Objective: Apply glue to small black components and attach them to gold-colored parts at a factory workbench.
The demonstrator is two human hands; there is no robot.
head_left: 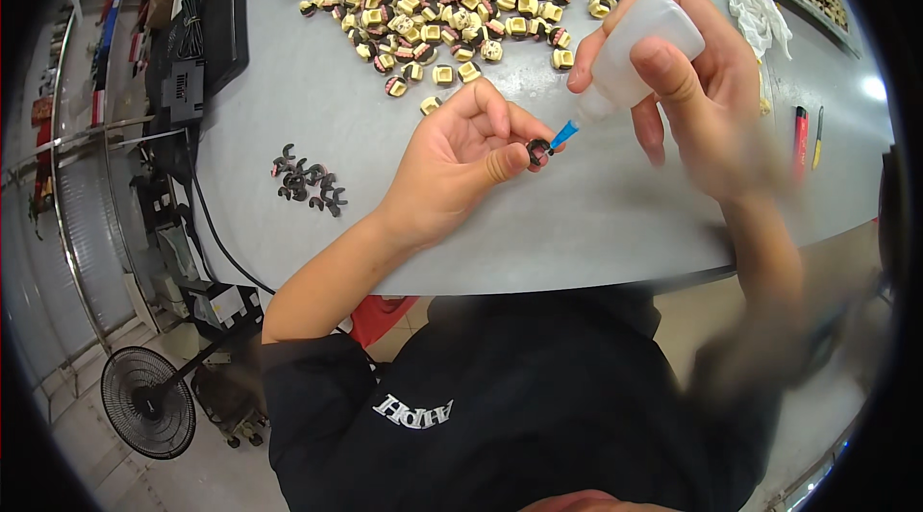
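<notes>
The left hand (457, 151) pinches a small dark piece (537, 153) at the ends of its thumb and finger, below and left of the white bottle (665, 17). The right hand (716, 79) wraps around the bottle. The bottle's blue tip (565, 134) points down at the piece.

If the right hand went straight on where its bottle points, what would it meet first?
Probably the small black-and-pink piece in the left hand; the blue nozzle seems to touch it, though depth is unclear.
</notes>
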